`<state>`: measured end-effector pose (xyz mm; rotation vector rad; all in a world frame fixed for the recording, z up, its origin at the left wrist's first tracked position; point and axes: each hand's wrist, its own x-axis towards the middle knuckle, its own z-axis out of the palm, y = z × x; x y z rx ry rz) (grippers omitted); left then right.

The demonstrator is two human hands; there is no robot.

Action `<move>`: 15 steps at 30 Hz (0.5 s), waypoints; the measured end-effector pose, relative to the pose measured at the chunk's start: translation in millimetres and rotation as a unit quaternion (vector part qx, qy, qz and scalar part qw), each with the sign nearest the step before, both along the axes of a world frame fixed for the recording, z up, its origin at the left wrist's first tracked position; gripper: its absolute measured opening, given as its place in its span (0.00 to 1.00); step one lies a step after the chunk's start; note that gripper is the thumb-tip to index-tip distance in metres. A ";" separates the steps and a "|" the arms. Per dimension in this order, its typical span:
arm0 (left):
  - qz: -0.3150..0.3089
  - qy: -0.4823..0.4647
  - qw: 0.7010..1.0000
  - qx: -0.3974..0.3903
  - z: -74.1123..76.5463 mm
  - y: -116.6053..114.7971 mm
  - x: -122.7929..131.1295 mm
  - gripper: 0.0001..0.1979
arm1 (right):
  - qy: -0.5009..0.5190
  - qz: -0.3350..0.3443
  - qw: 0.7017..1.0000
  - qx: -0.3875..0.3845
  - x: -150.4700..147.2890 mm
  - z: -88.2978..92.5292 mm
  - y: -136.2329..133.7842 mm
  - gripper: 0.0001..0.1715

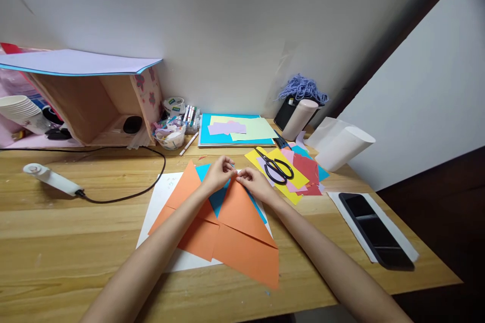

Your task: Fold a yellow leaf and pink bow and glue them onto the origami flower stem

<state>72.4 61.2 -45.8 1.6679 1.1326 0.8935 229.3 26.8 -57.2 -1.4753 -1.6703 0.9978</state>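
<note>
Orange paper with creases and two pointed flaps lies in front of me, over blue paper and a white sheet. My left hand is closed in a pinch near the top of the right-hand orange flap. Close beside it, my right hand pinches the tip of that same flap. The fingertips of both hands almost meet there. My left forearm covers part of the left orange flap.
Black-handled scissors rest on coloured paper scraps to the right. A phone lies near the right edge. Behind are stacked paper sheets, markers and an open box. A corded white device lies left.
</note>
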 end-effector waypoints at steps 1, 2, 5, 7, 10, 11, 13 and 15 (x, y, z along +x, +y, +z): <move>0.000 -0.022 1.000 0.001 0.9 -0.2 0.4 0.10 | 0.028 0.001 1.000 -0.004 -0.4 0.7 0.1 0.11; -0.001 -0.043 0.999 0.002 2.2 -0.8 0.7 0.12 | 0.063 0.002 0.998 -0.010 -1.1 1.6 0.1 0.12; 0.000 -0.062 0.998 0.020 7.1 -4.8 2.0 0.15 | 0.170 0.009 0.985 -0.031 -3.8 5.2 0.2 0.14; 0.011 -0.050 0.998 0.039 11.1 -8.3 3.3 0.15 | 0.202 0.006 0.978 -0.044 -4.8 8.7 -0.3 0.15; 0.038 -0.058 0.996 0.054 17.7 -10.8 4.4 0.12 | 0.199 0.001 0.978 -0.056 -3.9 15.1 -1.4 0.16; 0.049 -0.067 0.995 0.059 20.1 -10.2 3.9 0.12 | 0.194 0.002 0.979 -0.056 -3.0 17.3 -1.9 0.16; 0.073 -0.088 0.991 0.071 25.1 -6.8 0.8 0.12 | 0.181 0.009 0.982 -0.051 -1.2 21.4 -2.9 0.16; 0.098 -0.108 0.986 0.083 30.0 -0.8 -5.3 0.12 | 0.165 0.012 0.985 -0.045 0.4 24.8 -3.7 0.16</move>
